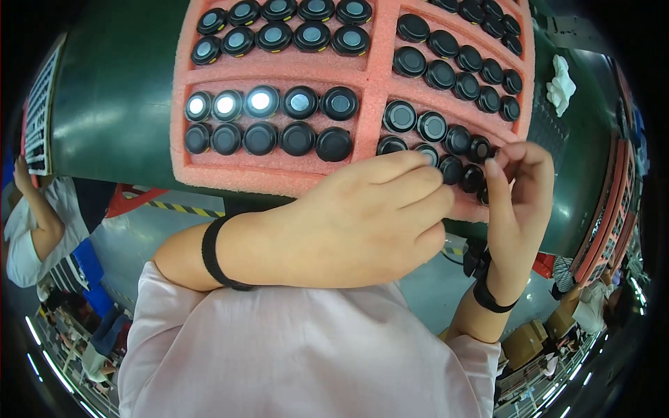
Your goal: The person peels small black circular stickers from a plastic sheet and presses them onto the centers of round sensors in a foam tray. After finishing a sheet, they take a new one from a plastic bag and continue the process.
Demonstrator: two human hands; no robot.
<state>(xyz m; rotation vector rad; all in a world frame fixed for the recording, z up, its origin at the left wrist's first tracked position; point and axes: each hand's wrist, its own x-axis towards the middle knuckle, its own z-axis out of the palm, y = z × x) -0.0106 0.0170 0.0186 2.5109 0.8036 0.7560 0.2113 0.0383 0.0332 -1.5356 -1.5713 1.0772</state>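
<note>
A pink foam tray [376, 76] holds rows of black round parts [298, 138] in several compartments. Some show pale silvery centres; others are plain black or ringed on top. My left hand [369, 216] reaches across the tray's near edge with its fingers curled. Its fingertips are at a ringed round part [426, 126] row in the near right compartment; the thumb and anything it pinches are hidden. At that compartment's right end, my right hand [523, 184] has thumb and index finger closed around a black round part, mostly covered by the fingers. Both wrists wear black bands.
The tray lies on a green work surface [111, 118]. A crumpled white cloth [559, 86] is beyond its right side. More pink trays [603, 216] stand at the far right. Another person's arm [42, 209] is at the left, near a rack of parts [43, 111].
</note>
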